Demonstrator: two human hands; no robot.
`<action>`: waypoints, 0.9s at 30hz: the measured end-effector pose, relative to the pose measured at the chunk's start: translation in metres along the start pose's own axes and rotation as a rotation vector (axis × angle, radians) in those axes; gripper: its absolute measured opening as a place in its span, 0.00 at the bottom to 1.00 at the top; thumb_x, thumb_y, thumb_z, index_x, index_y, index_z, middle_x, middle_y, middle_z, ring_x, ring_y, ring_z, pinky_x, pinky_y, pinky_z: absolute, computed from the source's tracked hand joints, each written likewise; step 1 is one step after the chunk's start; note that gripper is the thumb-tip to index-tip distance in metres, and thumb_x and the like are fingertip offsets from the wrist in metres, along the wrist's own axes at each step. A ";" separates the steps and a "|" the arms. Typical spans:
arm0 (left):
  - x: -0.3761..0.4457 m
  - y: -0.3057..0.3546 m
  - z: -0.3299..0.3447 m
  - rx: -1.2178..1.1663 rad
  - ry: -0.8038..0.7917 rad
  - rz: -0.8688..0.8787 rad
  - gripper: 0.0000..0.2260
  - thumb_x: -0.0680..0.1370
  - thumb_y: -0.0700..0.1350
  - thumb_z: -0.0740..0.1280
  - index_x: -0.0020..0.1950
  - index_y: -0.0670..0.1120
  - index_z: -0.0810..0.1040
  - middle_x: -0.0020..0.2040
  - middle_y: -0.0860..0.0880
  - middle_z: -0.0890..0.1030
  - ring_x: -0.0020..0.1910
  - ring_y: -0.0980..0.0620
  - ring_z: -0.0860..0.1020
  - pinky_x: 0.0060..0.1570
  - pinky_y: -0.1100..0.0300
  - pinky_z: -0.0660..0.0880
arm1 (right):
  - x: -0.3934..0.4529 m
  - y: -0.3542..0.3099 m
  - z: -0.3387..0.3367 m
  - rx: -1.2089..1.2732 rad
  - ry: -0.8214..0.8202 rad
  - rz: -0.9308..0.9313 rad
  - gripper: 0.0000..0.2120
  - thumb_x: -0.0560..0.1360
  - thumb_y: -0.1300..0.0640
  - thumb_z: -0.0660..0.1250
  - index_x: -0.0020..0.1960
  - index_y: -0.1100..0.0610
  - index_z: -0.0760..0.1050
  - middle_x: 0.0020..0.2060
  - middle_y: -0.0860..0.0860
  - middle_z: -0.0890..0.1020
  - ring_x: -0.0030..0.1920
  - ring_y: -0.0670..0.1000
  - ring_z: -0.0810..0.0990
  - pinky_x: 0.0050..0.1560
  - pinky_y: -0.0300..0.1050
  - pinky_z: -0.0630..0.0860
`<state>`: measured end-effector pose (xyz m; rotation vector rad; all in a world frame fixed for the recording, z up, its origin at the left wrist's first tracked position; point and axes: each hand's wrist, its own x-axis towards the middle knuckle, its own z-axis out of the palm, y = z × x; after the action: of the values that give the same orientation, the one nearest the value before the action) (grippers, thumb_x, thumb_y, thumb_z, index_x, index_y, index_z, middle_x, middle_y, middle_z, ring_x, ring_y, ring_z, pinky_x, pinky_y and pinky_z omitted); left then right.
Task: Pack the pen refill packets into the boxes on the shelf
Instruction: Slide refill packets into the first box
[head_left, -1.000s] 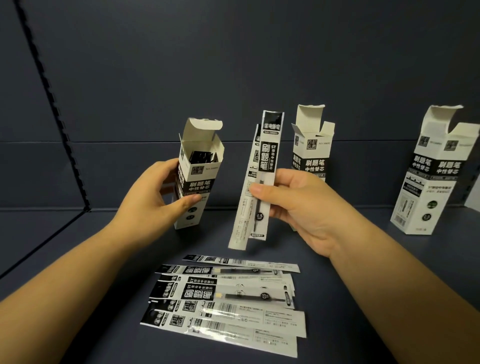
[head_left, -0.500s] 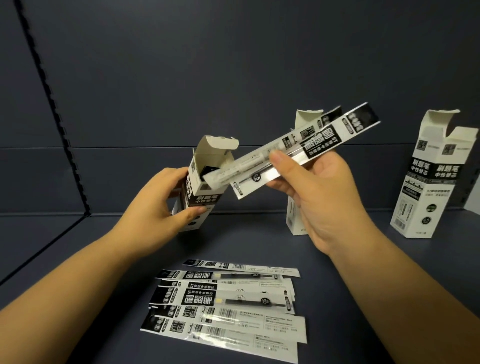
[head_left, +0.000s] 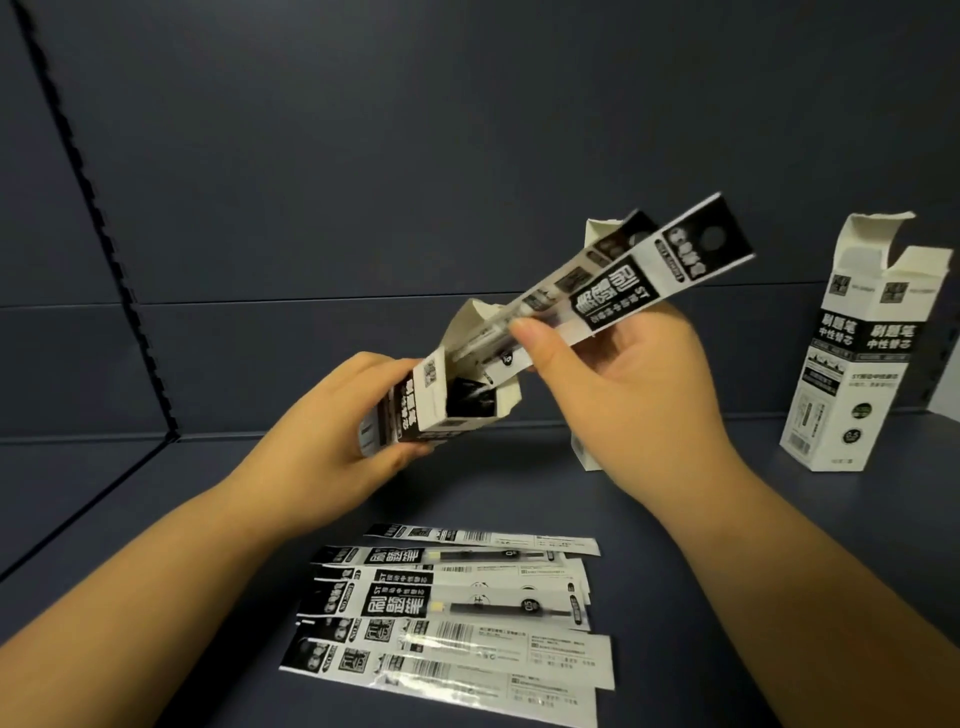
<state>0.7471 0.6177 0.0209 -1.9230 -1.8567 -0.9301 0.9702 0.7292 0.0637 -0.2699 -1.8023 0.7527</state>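
Right grip (head_left: 618, 384) on "ST"-labelled packets (head_left: 623, 291), ends inside tilted box (head_left: 441, 400).

middle box (head_left: 584, 453) is mostly hidden behind the right hand (head_left: 631, 400), print on the packets (head_left: 457, 618) below it too blurry to read

A dark blue shelf (head_left: 156, 519) is seen, with a back wall of the same colour. A bunch of flat pen refill packets (head_left: 457, 618) is spread on it at the front, some lying over others. A white box (head_left: 862, 364) with its top flap open is stood upright on the right. Another box (head_left: 584, 452) is mostly hidden behind a hand.
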 end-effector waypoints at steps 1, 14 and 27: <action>0.000 0.002 0.000 0.008 -0.014 0.011 0.29 0.73 0.51 0.75 0.70 0.65 0.67 0.60 0.65 0.72 0.62 0.64 0.72 0.58 0.74 0.68 | 0.000 0.001 0.000 -0.020 -0.024 0.005 0.03 0.77 0.56 0.73 0.46 0.55 0.84 0.43 0.44 0.86 0.46 0.41 0.84 0.46 0.35 0.79; 0.000 0.008 0.002 -0.029 0.015 0.010 0.30 0.72 0.50 0.76 0.69 0.65 0.68 0.58 0.64 0.74 0.61 0.60 0.74 0.58 0.72 0.69 | 0.004 0.018 0.011 -0.171 -0.270 0.210 0.15 0.72 0.45 0.74 0.54 0.51 0.80 0.56 0.46 0.75 0.60 0.46 0.76 0.64 0.45 0.74; 0.000 0.007 0.004 -0.045 0.023 -0.010 0.29 0.72 0.50 0.76 0.70 0.62 0.70 0.58 0.65 0.74 0.62 0.61 0.74 0.58 0.74 0.67 | 0.000 0.017 0.014 -0.088 -0.243 0.091 0.07 0.73 0.50 0.74 0.50 0.43 0.80 0.56 0.41 0.77 0.59 0.41 0.76 0.60 0.34 0.72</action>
<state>0.7553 0.6191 0.0195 -1.9226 -1.8498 -1.0009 0.9542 0.7374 0.0503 -0.3321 -2.0671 0.7988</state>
